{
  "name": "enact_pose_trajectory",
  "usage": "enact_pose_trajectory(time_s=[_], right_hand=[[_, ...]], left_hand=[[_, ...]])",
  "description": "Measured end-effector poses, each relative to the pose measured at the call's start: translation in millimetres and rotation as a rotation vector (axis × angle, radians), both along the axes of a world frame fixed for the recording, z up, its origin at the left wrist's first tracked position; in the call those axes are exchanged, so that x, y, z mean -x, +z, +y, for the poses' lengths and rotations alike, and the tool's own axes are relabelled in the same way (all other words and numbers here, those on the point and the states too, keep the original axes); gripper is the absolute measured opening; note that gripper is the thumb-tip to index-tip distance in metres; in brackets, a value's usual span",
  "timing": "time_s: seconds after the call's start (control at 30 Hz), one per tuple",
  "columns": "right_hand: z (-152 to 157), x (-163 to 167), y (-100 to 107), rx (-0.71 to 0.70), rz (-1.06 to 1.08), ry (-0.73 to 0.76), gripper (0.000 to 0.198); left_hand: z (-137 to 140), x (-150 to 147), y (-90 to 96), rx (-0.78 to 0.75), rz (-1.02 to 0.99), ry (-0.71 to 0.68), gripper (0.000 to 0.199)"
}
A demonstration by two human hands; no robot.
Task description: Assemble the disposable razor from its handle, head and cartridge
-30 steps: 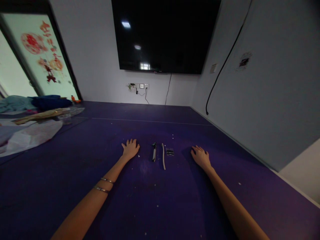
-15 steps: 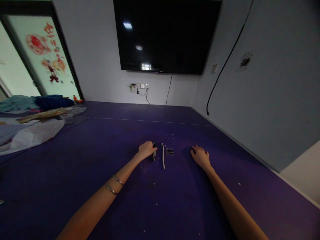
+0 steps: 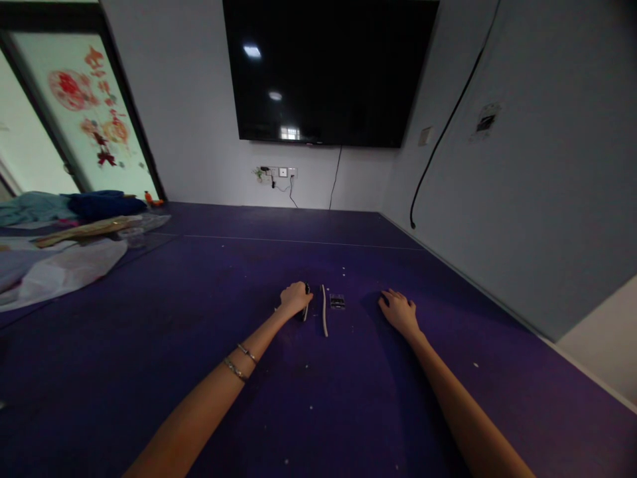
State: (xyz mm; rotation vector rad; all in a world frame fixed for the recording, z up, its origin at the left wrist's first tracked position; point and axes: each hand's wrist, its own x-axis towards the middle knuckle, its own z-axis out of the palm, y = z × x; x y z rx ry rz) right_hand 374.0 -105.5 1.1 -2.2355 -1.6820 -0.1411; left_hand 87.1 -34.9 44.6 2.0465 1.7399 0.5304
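Note:
My left hand (image 3: 294, 297) is closed around a slim black and pale object (image 3: 305, 312), whose exact kind I cannot make out. Much of it is hidden by the fingers, and its lower end is at or just above the purple surface (image 3: 358, 411). Just right of it lies a thin, slightly bent greyish-white strip (image 3: 325, 312), possibly a piece of cable. Beside the strip is a small clear packet (image 3: 337, 302) with dark pieces in it. Farther right, my right hand (image 3: 399, 312) rests palm down on the surface, fingers apart and holding nothing.
Cloths (image 3: 34, 209), a white plastic sheet (image 3: 74, 272) and other odds and ends lie at the left. A black cable (image 3: 438, 143) hangs down the right wall. Behind stands a wall with a television (image 3: 333, 73) and sockets (image 3: 283, 172). Small white specks dot the surface.
My left wrist and forearm have shifted slightly right, and the hand has turned a little, covering more of the held object's top. My right hand stays in place.

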Motion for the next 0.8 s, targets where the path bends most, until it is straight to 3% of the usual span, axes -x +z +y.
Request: enact_pose_trajectory(time_s=[0.27,0.4,0.63,0.8], right_hand=[[2,-3,-3,0.008,0.0,-0.003,0.045],[3,-5,-3,0.02,-0.008,-0.003,0.045],[4,-6,-4,0.018,-0.015,0.001,0.045],[4,-7,-5,0.006,-0.019,-0.004,0.044]], left_hand=[[19,33,23.4,0.299,-0.598,-0.022,0.025],[31,52,25.7,0.467,-0.813,0.055,0.021],[44,64,15.8,0.628,-0.913,0.198,0.018],[46,65,12.9,0.687,-0.866,0.239,0.03]])
